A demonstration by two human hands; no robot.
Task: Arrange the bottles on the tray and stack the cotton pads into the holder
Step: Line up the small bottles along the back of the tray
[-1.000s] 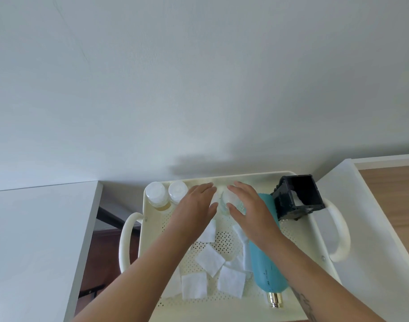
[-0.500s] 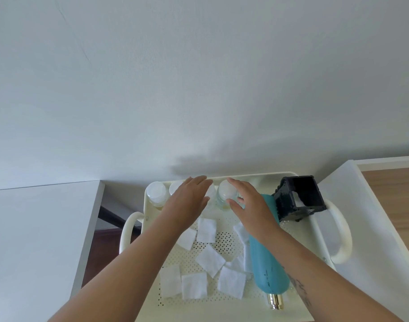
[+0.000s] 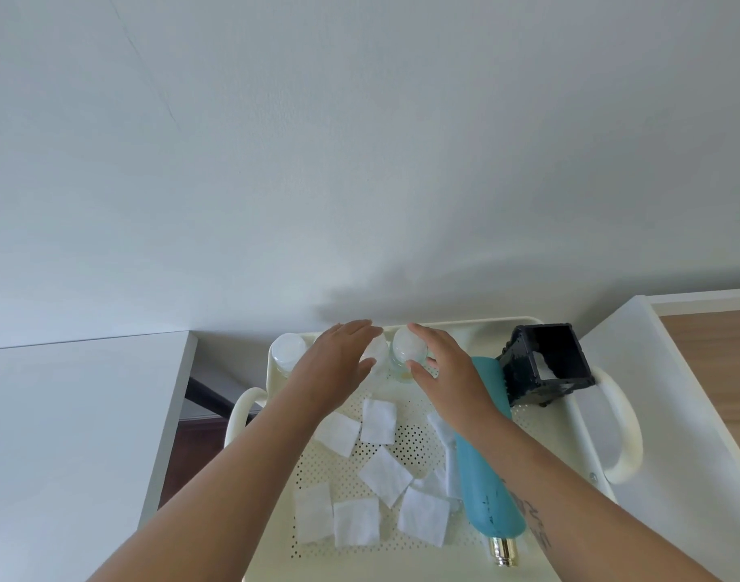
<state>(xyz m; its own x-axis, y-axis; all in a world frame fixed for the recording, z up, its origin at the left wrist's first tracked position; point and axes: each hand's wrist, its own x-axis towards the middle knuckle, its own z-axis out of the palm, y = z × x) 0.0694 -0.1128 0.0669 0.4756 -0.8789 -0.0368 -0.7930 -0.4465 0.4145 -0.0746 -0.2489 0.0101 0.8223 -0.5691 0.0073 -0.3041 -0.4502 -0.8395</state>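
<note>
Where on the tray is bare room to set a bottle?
Free: tray floor between teal bottle and right handle, in front of the black holder. Crowded: the back, with small bottles, left hand and right hand; cotton pads over the middle.

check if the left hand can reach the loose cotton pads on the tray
Probably yes: the cotton pads lie uncovered on the tray, just below the wrist of the left hand, with nothing between.

A plain white wall backs a white table and wood floor.

likely a home; toiletries tray, white wall
</note>
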